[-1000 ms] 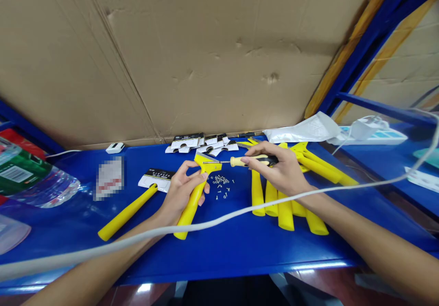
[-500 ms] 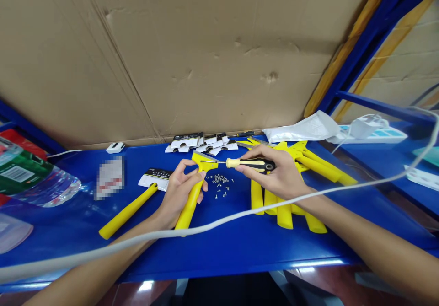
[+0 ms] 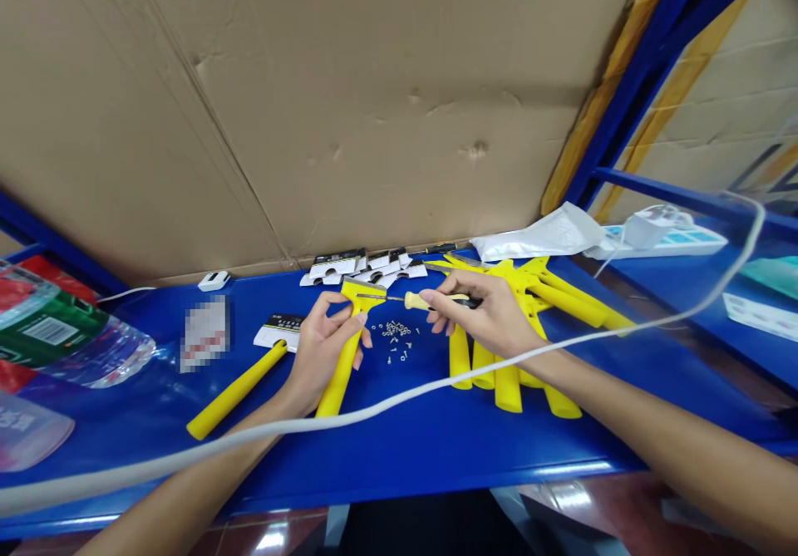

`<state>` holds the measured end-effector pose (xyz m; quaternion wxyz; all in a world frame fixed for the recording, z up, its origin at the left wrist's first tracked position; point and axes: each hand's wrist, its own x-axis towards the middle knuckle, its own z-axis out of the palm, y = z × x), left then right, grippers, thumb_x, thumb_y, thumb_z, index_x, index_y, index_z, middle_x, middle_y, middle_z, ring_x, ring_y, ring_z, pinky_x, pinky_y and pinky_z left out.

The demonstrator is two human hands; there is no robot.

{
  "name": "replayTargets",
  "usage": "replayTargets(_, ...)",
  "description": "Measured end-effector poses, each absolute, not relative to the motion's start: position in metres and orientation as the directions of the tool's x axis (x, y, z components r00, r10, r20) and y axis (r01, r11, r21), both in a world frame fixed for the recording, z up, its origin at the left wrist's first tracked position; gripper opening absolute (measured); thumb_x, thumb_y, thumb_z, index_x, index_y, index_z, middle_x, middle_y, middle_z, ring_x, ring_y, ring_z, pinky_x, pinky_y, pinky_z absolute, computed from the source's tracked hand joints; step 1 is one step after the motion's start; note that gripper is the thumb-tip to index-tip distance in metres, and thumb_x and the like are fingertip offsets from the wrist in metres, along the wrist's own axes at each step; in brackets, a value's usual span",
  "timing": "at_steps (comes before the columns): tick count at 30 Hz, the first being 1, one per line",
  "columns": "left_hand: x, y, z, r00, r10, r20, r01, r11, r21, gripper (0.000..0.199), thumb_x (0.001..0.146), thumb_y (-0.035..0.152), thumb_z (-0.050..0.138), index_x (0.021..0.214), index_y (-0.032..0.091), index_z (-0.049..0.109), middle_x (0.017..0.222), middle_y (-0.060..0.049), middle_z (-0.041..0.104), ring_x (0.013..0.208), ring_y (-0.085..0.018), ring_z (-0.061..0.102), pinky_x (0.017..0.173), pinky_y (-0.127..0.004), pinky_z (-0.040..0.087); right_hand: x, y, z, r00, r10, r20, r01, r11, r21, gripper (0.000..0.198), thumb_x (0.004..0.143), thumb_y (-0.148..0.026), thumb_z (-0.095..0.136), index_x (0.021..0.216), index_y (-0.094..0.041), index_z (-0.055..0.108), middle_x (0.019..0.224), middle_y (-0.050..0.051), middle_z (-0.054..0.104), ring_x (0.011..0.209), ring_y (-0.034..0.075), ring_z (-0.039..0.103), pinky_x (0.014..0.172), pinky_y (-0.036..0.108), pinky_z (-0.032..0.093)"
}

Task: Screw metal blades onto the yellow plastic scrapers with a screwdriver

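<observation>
In my left hand (image 3: 327, 340) is a yellow scraper (image 3: 340, 373), held by the neck with its head tilted up and a metal blade along the top edge. My right hand (image 3: 490, 311) is closed around a screwdriver (image 3: 421, 300) with a cream and black handle. Its shaft points left and reaches the scraper's head; whether the tip sits in a screw is too small to tell. Small screws and nuts (image 3: 396, 332) lie scattered on the blue table between my hands. Several more yellow scrapers (image 3: 508, 386) are piled beneath and behind my right hand.
Black-and-white cards (image 3: 340, 263) lie at the back, near a white plastic bag (image 3: 536, 236) and a power strip (image 3: 679, 243). A yellow handle (image 3: 237, 390) and a card (image 3: 274, 330) lie left. A plastic bottle (image 3: 68, 323) stands far left. A white cable (image 3: 399, 401) crosses the foreground.
My right fingers have shifted on the screwdriver's handle, now more curled and covering its end. The scraper stays in my left hand. The whole view has shifted slightly.
</observation>
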<state>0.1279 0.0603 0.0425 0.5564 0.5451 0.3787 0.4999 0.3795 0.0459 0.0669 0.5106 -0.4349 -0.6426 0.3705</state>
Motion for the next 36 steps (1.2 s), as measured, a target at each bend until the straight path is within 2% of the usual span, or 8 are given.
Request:
replayTargets(8, 0.126, 0.066, 0.044, 0.229, 0.952, 0.2, -0.158, -0.167, 0.973, 0.048, 0.085, 0.039, 0.088, 0.105, 0.025, 0.047, 0.074, 0.004, 0.073, 0.043, -0.012, 0.061, 0.036, -0.02, 0.048, 0.385, 0.054, 0.074, -0.196, 0.967, 0.165, 0.055, 0.179, -0.982, 0.047, 0.09, -0.064, 0.079, 0.08, -0.021, 0.061, 0.07, 0.005, 0.076, 0.052, 0.018, 0.072, 0.046, 0.028, 0.056)
replayTargets(12, 0.122, 0.07, 0.055, 0.231, 0.95, 0.21, -0.172, -0.172, 0.97, 0.047, 0.089, 0.037, 0.086, 0.114, 0.025, 0.048, 0.082, 0.002, 0.076, 0.048, -0.012, 0.065, 0.044, -0.022, 0.052, 0.389, 0.061, 0.071, -0.39, 0.914, 0.115, 0.083, 0.16, -0.984, 0.042, 0.094, -0.062, 0.075, 0.089, -0.021, 0.07, 0.077, 0.001, 0.072, 0.062, 0.014, 0.069, 0.058, 0.029, 0.057)
replayTargets(15, 0.117, 0.075, 0.065, 0.148, 0.958, 0.247, -0.274, -0.2, 0.941, 0.049, 0.086, 0.033, 0.089, 0.118, 0.024, 0.053, 0.099, -0.004, 0.077, 0.068, -0.015, 0.074, 0.055, -0.023, 0.058, 0.393, 0.063, 0.067, -0.473, 0.863, 0.179, 0.079, 0.244, -0.967, 0.038, 0.1, -0.058, 0.07, 0.091, -0.021, 0.071, 0.081, 0.0, 0.067, 0.072, 0.014, 0.065, 0.072, 0.031, 0.057)
replayTargets(19, 0.109, 0.079, 0.078, 0.074, 0.951, 0.301, -0.429, -0.242, 0.87, 0.041, 0.084, 0.026, 0.09, 0.112, 0.024, 0.059, 0.122, -0.007, 0.072, 0.098, -0.02, 0.076, 0.07, -0.025, 0.063, 0.395, 0.069, 0.06, -0.337, 0.901, 0.273, -0.028, 0.28, -0.96, 0.04, 0.102, -0.059, 0.066, 0.096, -0.02, 0.068, 0.084, -0.001, 0.06, 0.074, 0.014, 0.06, 0.075, 0.032, 0.054)
replayTargets(23, 0.104, 0.077, 0.085, 0.088, 0.947, 0.308, -0.469, -0.234, 0.852, 0.033, 0.088, 0.022, 0.086, 0.111, 0.023, 0.063, 0.124, -0.007, 0.07, 0.103, -0.02, 0.074, 0.077, -0.027, 0.064, 0.394, 0.079, 0.054, -0.221, 0.947, 0.232, -0.085, 0.218, -0.972, 0.046, 0.101, -0.067, 0.063, 0.097, -0.02, 0.062, 0.076, -0.003, 0.054, 0.066, 0.014, 0.055, 0.069, 0.033, 0.053)
replayTargets(30, 0.105, 0.076, 0.082, 0.102, 0.955, 0.277, -0.495, -0.193, 0.847, 0.034, 0.086, 0.019, 0.087, 0.113, 0.022, 0.066, 0.117, -0.006, 0.07, 0.099, -0.019, 0.073, 0.074, -0.027, 0.063, 0.396, 0.083, 0.053, -0.097, 0.968, 0.23, 0.13, 0.241, -0.962, 0.055, 0.1, -0.073, 0.06, 0.078, -0.025, 0.044, 0.063, -0.006, 0.053, 0.057, 0.014, 0.056, 0.065, 0.033, 0.052)
replayTargets(32, 0.106, 0.076, 0.08, 0.112, 0.957, 0.267, -0.504, -0.178, 0.845, 0.032, 0.086, 0.018, 0.086, 0.112, 0.022, 0.067, 0.117, -0.006, 0.07, 0.097, -0.018, 0.073, 0.071, -0.025, 0.062, 0.398, 0.084, 0.053, -0.074, 0.966, 0.248, 0.195, 0.258, -0.946, 0.054, 0.1, -0.072, 0.06, 0.077, -0.025, 0.045, 0.058, -0.006, 0.053, 0.054, 0.015, 0.057, 0.064, 0.034, 0.051)
replayTargets(36, 0.106, 0.076, 0.078, 0.124, 0.964, 0.234, -0.511, -0.14, 0.848, 0.026, 0.088, 0.017, 0.083, 0.109, 0.02, 0.068, 0.118, -0.007, 0.071, 0.094, -0.017, 0.073, 0.065, -0.021, 0.058, 0.404, 0.088, 0.05, -0.047, 0.966, 0.253, 0.33, 0.254, -0.909, 0.046, 0.096, -0.063, 0.071, 0.082, -0.024, 0.051, 0.059, -0.004, 0.062, 0.058, 0.018, 0.066, 0.067, 0.036, 0.051)
